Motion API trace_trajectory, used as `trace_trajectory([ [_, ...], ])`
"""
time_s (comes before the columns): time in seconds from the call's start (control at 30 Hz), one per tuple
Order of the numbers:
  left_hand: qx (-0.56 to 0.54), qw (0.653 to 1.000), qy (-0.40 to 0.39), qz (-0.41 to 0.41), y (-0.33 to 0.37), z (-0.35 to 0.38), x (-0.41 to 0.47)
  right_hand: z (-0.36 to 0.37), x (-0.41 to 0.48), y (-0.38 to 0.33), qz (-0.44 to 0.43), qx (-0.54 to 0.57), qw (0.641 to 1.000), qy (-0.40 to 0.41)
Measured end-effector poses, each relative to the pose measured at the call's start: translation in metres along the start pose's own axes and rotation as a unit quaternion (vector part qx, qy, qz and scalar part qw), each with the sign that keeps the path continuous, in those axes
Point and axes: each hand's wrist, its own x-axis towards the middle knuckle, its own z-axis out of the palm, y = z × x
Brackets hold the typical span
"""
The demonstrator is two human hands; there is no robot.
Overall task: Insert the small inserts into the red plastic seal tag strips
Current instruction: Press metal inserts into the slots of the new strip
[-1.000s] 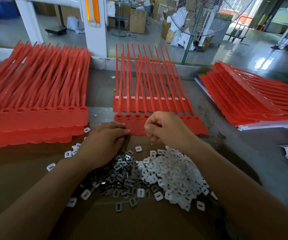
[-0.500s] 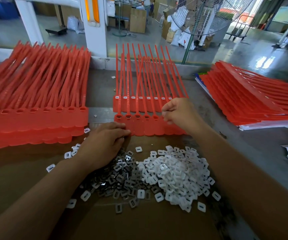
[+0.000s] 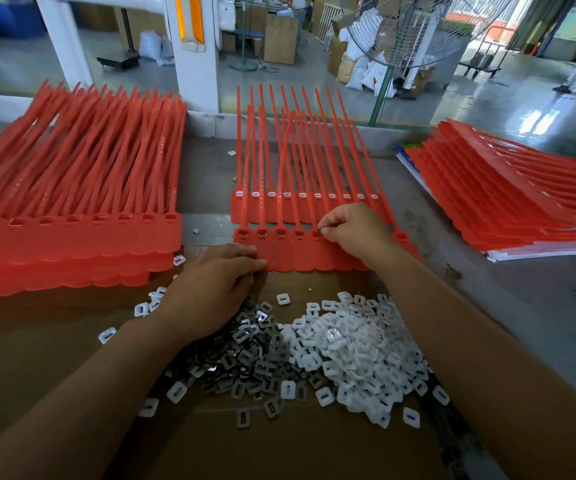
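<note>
I see right hand [image 3: 355, 230] pinching an insert [image 3: 320, 231] over the red strip [image 3: 281, 252], left hand [image 3: 210, 289] flat, steadying; next, press squarely.

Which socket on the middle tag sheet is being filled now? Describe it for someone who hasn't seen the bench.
Between the two big red stacks lies the nearer middle sheet of tags, with a row of sockets across it. Count to the fifth socket from the left, where the right hand pinches an insert. The four sockets to its left hold dark inserts.
</note>
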Motion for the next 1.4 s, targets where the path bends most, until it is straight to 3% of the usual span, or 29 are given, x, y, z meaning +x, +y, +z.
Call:
trace_trajectory([
  [0.5,-0.006,1.0,0.003,-0.001,0.002,-0.002,-0.001,0.004,0.002,-0.008,0.016,-0.046,0.999,-0.012],
  [0.87,-0.011,1.0,-0.001,-0.003,0.002,-0.002,-0.002,0.003,0.007,-0.015,0.088,-0.032,0.996,-0.001],
  [1.4,-0.013,1.0,-0.005,-0.005,0.002,-0.001,-0.002,-0.015,-0.013,-0.021,0.04,0.021,0.998,-0.036],
])
